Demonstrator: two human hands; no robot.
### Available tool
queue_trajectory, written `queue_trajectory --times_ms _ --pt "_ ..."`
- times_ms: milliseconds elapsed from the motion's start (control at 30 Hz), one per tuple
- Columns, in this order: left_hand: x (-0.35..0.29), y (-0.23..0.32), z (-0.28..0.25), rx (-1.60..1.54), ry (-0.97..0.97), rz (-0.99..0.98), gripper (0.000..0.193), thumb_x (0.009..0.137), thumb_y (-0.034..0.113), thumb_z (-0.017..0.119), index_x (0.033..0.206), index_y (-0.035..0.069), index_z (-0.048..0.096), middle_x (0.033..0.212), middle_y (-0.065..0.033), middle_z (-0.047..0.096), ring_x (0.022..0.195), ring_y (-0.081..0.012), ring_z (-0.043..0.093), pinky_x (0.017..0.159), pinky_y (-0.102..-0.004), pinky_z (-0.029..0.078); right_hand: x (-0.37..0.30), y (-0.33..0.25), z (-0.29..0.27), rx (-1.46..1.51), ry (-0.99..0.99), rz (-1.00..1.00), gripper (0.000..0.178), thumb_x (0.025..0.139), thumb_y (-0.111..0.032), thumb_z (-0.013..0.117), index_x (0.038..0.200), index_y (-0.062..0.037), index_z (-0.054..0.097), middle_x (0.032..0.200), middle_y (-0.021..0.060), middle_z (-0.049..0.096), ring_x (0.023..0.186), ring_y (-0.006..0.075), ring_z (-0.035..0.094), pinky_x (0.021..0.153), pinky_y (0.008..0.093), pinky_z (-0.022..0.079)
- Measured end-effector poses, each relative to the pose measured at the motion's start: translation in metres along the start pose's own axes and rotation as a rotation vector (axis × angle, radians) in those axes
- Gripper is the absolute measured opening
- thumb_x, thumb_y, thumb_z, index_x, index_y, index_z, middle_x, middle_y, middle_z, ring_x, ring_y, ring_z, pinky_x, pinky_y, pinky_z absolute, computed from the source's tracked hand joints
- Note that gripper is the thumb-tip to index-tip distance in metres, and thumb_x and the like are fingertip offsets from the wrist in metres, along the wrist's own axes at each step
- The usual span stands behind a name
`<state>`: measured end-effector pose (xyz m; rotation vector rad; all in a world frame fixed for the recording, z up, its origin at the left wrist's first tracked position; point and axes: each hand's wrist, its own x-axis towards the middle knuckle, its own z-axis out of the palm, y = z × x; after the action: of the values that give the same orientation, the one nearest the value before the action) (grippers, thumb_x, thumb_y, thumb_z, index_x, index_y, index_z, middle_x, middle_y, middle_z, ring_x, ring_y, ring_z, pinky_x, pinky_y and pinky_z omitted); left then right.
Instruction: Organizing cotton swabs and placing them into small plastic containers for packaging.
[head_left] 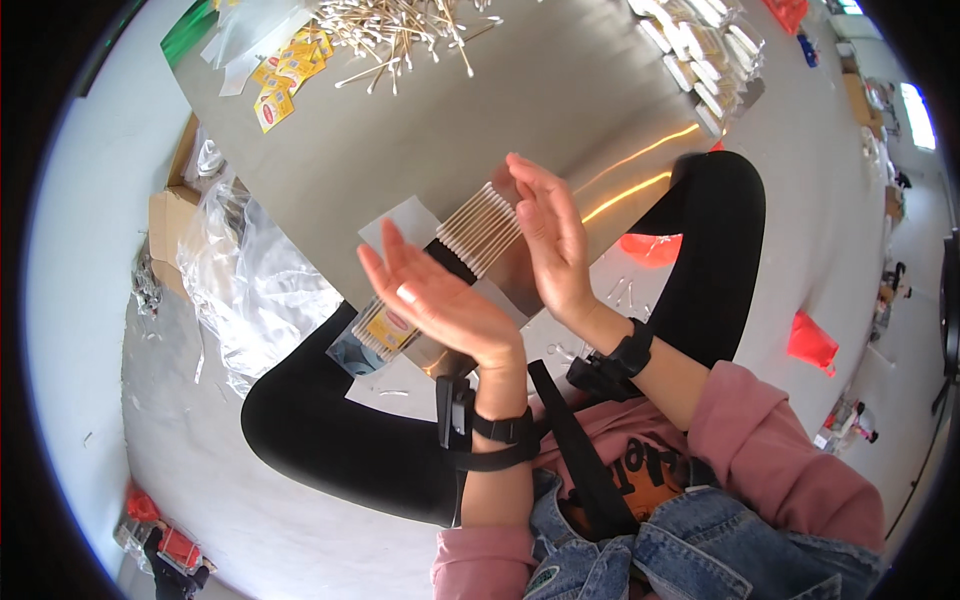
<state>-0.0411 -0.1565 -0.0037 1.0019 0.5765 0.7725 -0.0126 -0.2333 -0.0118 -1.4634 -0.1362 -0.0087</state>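
The left hand [447, 302] and right hand [556, 245] are open, gripping nothing. The swabs [480, 230] lie in a row between them. This looks like neatening; next seems to need soft, even pushes.

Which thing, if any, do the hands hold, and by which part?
Nothing appears held: the left hand and right hand are open, with the row of cotton swabs between them; contact is unclear.

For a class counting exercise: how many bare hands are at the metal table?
2: the left hand, near the yellow-labelled packet, and the right hand, by the right end of the row of cotton swabs. Neither is hidden.
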Motion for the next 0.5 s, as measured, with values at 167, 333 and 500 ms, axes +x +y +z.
queue_trajectory --times_ms 167,333,500 --pt "-0.006 0.013 -0.014 0.064 0.085 0.005 0.066 0.104 0.049 0.043 0.152 0.005 0.030 0.151 -0.0223 0.040 0.146 -0.0332 0.032 0.124 -0.0485 0.017 0.014 -0.006 -0.016 -0.170 -0.096 -0.082 0.039 0.105 -0.011 0.052 0.142 -0.0001 0.045 0.150 0.0156 0.046 0.143 0.0267 0.040 0.120 0.0398 0.029" --pt "-0.024 0.004 -0.008 0.111 0.103 0.006 0.064 0.107 0.046 0.039 0.153 0.003 0.028 0.153 -0.0212 0.038 0.147 -0.0314 0.031 0.124 -0.0462 0.016 0.013 -0.002 -0.011 -0.371 -0.213 -0.187 0.040 0.105 -0.012 0.050 0.144 0.0002 0.045 0.151 0.0186 0.046 0.144 0.0303 0.040 0.118 0.0403 0.031" --pt "-0.022 -0.011 0.001 0.179 -0.085 0.137 0.069 0.108 0.043 0.037 0.157 0.000 0.017 0.161 -0.0234 0.025 0.152 -0.0336 0.019 0.125 -0.0474 0.012 0.014 0.005 0.004 -0.207 -0.139 -0.094 0.041 0.108 -0.018 0.045 0.144 0.0010 0.044 0.152 0.0179 0.043 0.145 0.0303 0.038 0.119 0.0407 0.030"
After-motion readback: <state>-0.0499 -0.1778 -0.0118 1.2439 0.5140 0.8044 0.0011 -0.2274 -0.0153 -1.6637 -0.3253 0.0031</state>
